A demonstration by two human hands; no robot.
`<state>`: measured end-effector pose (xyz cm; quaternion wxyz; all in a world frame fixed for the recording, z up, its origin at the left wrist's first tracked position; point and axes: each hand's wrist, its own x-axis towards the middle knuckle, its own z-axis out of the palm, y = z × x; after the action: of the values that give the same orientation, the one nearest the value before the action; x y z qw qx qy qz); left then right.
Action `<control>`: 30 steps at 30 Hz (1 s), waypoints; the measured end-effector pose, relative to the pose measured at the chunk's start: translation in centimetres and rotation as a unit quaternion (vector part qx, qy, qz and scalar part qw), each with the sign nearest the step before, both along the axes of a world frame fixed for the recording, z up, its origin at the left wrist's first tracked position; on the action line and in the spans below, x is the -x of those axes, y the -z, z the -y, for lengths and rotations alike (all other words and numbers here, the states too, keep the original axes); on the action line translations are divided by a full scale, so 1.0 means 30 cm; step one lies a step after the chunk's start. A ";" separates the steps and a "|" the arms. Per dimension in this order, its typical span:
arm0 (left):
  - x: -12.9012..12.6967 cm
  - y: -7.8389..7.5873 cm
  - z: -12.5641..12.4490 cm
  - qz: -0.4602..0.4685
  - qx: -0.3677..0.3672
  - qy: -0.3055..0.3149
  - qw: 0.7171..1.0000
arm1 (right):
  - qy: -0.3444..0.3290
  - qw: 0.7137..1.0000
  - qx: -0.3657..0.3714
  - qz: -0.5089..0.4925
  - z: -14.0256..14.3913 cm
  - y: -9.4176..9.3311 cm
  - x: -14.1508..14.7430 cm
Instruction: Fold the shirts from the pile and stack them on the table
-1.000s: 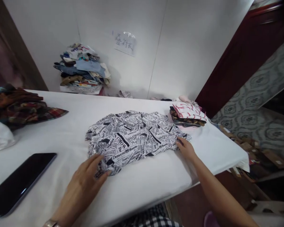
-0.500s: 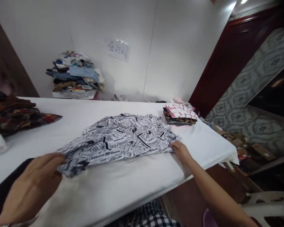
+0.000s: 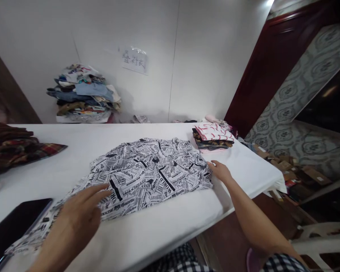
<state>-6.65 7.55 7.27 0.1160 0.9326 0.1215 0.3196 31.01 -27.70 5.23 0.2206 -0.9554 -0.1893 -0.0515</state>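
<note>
A black-and-white newsprint-patterned shirt (image 3: pixel 147 170) lies spread across the white table (image 3: pixel 170 219). One sleeve stretches toward the lower left, partly under my left hand (image 3: pixel 79 211) and reaching the edge of a dark flat device like a phone or tablet (image 3: pixel 19 219). My left hand is open over the shirt's left part, fingers extended and apart; whether it presses on the cloth I cannot tell. At the opposite side, my right hand (image 3: pixel 219 172) rests by the shirt's right edge with its fingers loosely stretched, fingertips at the fabric.
Folded garments (image 3: pixel 214 136) are stacked behind the shirt on the right. Plaid and brown clothes (image 3: pixel 19 147) lie at the left. A tall clothes pile (image 3: pixel 85 94) stands against the wall under a paper sign (image 3: pixel 135 60). Boxes (image 3: pixel 294 173) and a white plastic chair (image 3: pixel 325 241) are beyond the table's right.
My left hand has let go of the sleeve and moved right over the shirt, and the sleeve now lies down at the lower left. My right hand has loosened from the shirt's right edge.
</note>
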 end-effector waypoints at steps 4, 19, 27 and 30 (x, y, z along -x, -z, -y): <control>-0.212 -0.066 0.161 -0.043 0.031 0.093 0.994 | -0.073 0.996 -0.036 -0.022 -0.027 0.039 0.041; -1.136 -0.052 0.611 -0.236 0.286 0.092 0.924 | -0.287 0.942 0.007 0.176 0.011 0.056 0.298; -1.172 0.042 0.550 -0.223 0.327 0.068 0.916 | -0.323 0.937 -0.016 0.128 -0.008 0.056 0.303; -1.140 0.061 0.464 -0.179 0.386 0.081 0.901 | -0.322 0.941 -0.083 0.064 0.012 0.056 0.311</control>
<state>27.54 -6.37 5.43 0.4689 0.8627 0.1781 0.0650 21.68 -28.07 3.54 0.2912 -0.8161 -0.4961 -0.0547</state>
